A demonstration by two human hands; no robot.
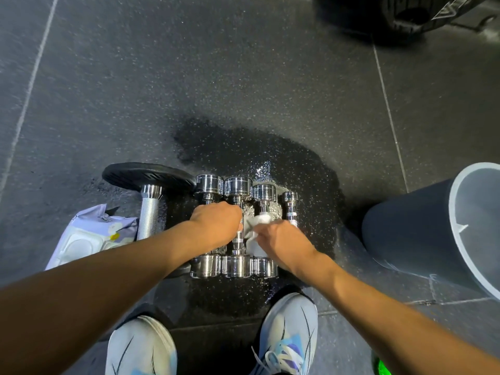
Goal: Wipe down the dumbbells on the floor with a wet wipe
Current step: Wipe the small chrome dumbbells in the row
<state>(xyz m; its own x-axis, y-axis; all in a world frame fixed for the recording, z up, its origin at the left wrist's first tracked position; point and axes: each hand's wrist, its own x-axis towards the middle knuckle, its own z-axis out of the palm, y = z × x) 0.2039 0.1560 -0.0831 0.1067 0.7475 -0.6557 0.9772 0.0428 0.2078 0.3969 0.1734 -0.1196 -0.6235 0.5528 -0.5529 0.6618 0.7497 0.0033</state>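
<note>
Four chrome dumbbells (pixel 238 226) lie side by side on a dark speckled floor (pixel 243 90), inside a wet patch (pixel 270 163); the smallest dumbbell (pixel 291 208) is at the right end of the row. The left hand (pixel 216 226) is curled over the handle area between the first and second dumbbells from the left; whether it grips the handle cannot be told. The right hand (pixel 278 242) pinches a white wet wipe (pixel 255 224) against the handles of the middle dumbbells. A larger plate-loaded dumbbell (pixel 150 190) lies just left of the row, with a wipes pack (pixel 89 234) beside it. A grey bin (pixel 438 231) stands to the right. Two pale shoes (pixel 286 336) show at the bottom edge.
</note>
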